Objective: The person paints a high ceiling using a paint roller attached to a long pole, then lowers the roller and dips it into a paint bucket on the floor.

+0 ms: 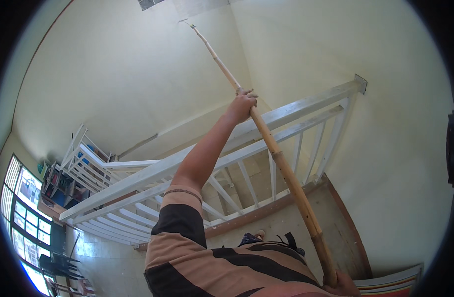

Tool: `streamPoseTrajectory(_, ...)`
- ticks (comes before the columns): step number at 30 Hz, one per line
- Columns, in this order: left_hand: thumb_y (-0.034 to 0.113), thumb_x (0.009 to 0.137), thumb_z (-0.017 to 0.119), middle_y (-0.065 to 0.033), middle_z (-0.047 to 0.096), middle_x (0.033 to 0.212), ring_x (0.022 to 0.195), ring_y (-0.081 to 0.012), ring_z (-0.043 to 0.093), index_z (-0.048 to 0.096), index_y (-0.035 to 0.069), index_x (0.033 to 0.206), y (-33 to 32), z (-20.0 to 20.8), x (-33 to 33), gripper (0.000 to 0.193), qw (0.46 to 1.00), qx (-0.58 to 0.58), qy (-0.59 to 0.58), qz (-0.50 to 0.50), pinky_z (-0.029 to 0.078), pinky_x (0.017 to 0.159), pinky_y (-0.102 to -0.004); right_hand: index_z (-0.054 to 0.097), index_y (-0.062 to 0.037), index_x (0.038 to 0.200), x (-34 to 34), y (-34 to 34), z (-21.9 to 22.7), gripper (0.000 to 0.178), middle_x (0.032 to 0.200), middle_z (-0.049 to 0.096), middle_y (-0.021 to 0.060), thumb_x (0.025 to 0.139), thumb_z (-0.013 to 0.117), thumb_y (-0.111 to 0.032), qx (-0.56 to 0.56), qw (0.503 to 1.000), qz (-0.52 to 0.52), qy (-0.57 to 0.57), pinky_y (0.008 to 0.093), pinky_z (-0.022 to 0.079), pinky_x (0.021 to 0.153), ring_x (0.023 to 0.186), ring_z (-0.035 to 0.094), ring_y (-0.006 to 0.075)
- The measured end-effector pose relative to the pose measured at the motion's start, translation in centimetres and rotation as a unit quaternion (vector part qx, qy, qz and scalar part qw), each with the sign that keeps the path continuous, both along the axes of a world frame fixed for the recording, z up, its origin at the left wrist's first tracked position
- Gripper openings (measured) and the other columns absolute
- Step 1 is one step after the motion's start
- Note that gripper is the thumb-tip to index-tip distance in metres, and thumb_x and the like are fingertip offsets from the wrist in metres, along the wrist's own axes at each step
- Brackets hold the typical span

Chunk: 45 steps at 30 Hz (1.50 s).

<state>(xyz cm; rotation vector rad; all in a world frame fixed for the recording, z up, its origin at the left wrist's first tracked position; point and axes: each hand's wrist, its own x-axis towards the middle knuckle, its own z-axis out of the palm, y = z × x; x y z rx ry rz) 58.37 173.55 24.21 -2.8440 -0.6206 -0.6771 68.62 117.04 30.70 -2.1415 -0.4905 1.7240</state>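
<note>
A long bamboo pole (291, 178) slants up and away from me, over a white railing. My left hand (243, 105), arm stretched out, is closed around its middle, just above the top rail. Low at the right, my right hand (343, 284) grips the thick near end; part of this hand is cut off by the lower edge. At the pole's far tip a thin wire-like fitting (187, 23) is attached, close to the pale wall (138, 64). It is too small to tell its exact kind, though it resembles a roller frame.
The white railing (271, 119) runs across in front of me, with stairs (227, 183) below it. At the left are a shelf with mixed items (64, 183), barred windows (31, 222) and dark chairs (59, 265). A striped cloth-like surface (390, 284) lies at lower right.
</note>
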Motion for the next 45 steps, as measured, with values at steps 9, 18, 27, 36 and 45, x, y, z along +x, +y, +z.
streamPoseTrajectory(9,-0.006,0.066,0.069,-0.0094,0.063,0.119,0.126,-0.0339,0.045,0.06,0.005,0.076,-0.9,1.7,0.0,0.017,0.996,0.029,-0.081,-0.029,0.041,0.102,-0.0434,0.048,-0.0044,0.11,0.6,-0.4,-0.5,0.035,0.094,0.048,0.0087,0.084,0.06,-0.024,0.012,0.998,0.062,-0.014,0.0352,0.039,0.076,0.088,0.046,0.0241)
streamPoseTrajectory(18,-0.005,0.068,0.068,-0.0093,0.064,0.118,0.127,-0.0332,0.044,0.061,0.003,0.076,2.2,5.6,1.2,0.013,0.994,0.058,-0.084,-0.027,0.042,0.103,-0.0422,0.05,-0.0059,0.1,0.8,1.9,-1.3,0.025,0.085,0.047,0.0067,0.083,0.059,-0.021,0.08,0.996,0.032,-0.017,0.0341,0.04,0.072,0.082,0.048,0.0212)
streamPoseTrajectory(27,-0.005,0.07,0.067,-0.0087,0.064,0.117,0.125,-0.0334,0.046,0.061,0.003,0.075,5.8,7.7,1.9,0.011,0.992,0.081,-0.095,-0.024,0.043,0.102,-0.0419,0.051,-0.0041,0.102,1.3,5.5,-1.6,0.024,0.086,0.049,0.0066,0.082,0.057,-0.015,0.162,0.986,0.018,-0.037,0.0326,0.041,0.072,0.08,0.048,0.0205)
streamPoseTrajectory(36,-0.004,0.068,0.069,-0.0073,0.065,0.114,0.123,-0.0334,0.049,0.06,0.003,0.073,8.2,8.6,2.0,0.012,0.992,0.1,-0.082,-0.015,0.045,0.1,-0.0413,0.051,-0.0036,0.1,2.1,8.4,-1.4,0.019,0.086,0.05,0.0084,0.084,0.054,-0.014,0.075,0.994,0.058,-0.057,0.0332,0.041,0.072,0.08,0.049,0.0203)
streamPoseTrajectory(45,-0.003,0.067,0.069,-0.007,0.066,0.112,0.121,-0.0316,0.05,0.06,0.004,0.071,7.4,5.7,2.1,0.013,0.992,0.091,-0.08,-0.019,0.046,0.098,-0.0405,0.051,-0.0022,0.105,2.3,7.5,-2.0,0.026,0.09,0.051,0.0094,0.084,0.055,-0.017,0.097,0.993,0.064,-0.007,0.0337,0.041,0.073,0.082,0.049,0.0212)
